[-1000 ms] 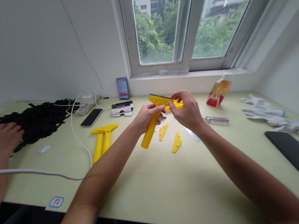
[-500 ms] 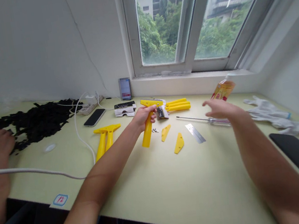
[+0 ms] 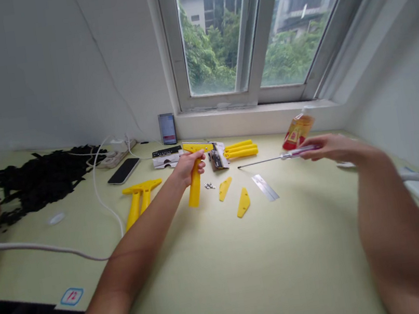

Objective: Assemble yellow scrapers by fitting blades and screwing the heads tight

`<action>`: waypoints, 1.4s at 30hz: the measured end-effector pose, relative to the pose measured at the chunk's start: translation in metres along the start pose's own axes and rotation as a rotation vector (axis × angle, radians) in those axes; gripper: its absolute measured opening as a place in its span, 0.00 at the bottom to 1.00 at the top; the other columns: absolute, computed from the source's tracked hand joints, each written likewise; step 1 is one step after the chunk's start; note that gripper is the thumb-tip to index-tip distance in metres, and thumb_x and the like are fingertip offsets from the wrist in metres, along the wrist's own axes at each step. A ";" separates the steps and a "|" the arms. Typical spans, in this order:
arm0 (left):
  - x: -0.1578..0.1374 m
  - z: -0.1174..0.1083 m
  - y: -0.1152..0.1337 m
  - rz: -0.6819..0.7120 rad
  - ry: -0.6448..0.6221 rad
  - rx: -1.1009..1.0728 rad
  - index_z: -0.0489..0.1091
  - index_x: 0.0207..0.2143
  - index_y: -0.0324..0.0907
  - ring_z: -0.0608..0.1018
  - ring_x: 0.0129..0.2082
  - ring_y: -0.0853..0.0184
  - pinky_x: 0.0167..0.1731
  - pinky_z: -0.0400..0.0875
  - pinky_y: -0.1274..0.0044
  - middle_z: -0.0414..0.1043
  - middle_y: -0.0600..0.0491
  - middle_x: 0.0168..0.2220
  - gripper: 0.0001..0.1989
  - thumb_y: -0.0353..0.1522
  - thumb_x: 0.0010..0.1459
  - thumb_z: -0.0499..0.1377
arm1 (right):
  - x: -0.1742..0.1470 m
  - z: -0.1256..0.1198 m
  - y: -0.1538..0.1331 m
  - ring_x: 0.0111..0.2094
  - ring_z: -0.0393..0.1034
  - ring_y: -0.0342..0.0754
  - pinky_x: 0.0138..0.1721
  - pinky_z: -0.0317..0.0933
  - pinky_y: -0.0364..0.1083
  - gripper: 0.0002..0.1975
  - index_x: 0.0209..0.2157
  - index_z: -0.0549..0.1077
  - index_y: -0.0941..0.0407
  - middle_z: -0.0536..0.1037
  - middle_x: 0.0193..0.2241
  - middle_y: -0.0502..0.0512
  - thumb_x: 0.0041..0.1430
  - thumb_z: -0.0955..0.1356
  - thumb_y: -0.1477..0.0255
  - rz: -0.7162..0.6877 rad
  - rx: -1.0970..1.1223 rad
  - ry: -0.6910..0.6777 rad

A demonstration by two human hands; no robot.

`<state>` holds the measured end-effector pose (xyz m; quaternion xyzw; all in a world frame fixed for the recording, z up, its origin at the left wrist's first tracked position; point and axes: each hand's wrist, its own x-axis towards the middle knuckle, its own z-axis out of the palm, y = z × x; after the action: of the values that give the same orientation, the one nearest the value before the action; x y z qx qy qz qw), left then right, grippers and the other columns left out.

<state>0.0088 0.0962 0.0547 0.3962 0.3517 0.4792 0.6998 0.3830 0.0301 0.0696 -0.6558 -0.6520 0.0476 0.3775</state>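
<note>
Yellow, T-shaped and thinly edged in grey, the scraper (image 3: pixel 195 191) is being held over the tabletop (image 3: pixel 217 261) in the left grip (image 3: pixel 188 168), its neck being covered. A screwdriver (image 3: pixel 291 154) is being held in the right grip (image 3: pixel 332 148), its handle end being hidden.

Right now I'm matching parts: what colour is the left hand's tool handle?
Yellow handle, clearest in the head view.

Small workshop: numbered table (image 3: pixel 209 262), screwdriver (image 3: pixel 292 154), metal fasteners (image 3: pixel 209 186), yellow parts (image 3: pixel 243 203).
</note>
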 end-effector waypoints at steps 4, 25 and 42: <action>0.000 0.001 -0.002 -0.008 -0.010 0.013 0.65 0.29 0.36 0.63 0.14 0.80 0.12 0.55 0.86 0.66 0.57 0.25 0.07 0.27 0.52 0.63 | 0.006 -0.014 -0.031 0.30 0.75 0.50 0.31 0.67 0.50 0.18 0.37 0.67 0.52 0.79 0.35 0.60 0.52 0.73 0.58 -0.080 0.290 0.209; -0.005 0.011 -0.009 -0.023 -0.060 0.081 0.66 0.28 0.36 0.63 0.15 0.80 0.12 0.54 0.85 0.66 0.55 0.25 0.06 0.26 0.55 0.62 | 0.002 0.008 -0.119 0.23 0.73 0.45 0.22 0.68 0.45 0.16 0.39 0.60 0.50 0.81 0.35 0.54 0.59 0.70 0.58 -0.498 0.813 0.171; -0.006 0.011 -0.008 -0.002 -0.016 0.110 0.65 0.27 0.36 0.63 0.15 0.80 0.12 0.53 0.85 0.65 0.55 0.25 0.07 0.25 0.57 0.60 | -0.010 0.019 -0.135 0.23 0.75 0.45 0.21 0.70 0.45 0.16 0.39 0.61 0.51 0.80 0.33 0.51 0.57 0.72 0.63 -0.482 0.711 0.236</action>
<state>0.0198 0.0862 0.0533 0.4375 0.3723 0.4551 0.6804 0.2603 0.0113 0.1278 -0.3154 -0.6819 0.1044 0.6516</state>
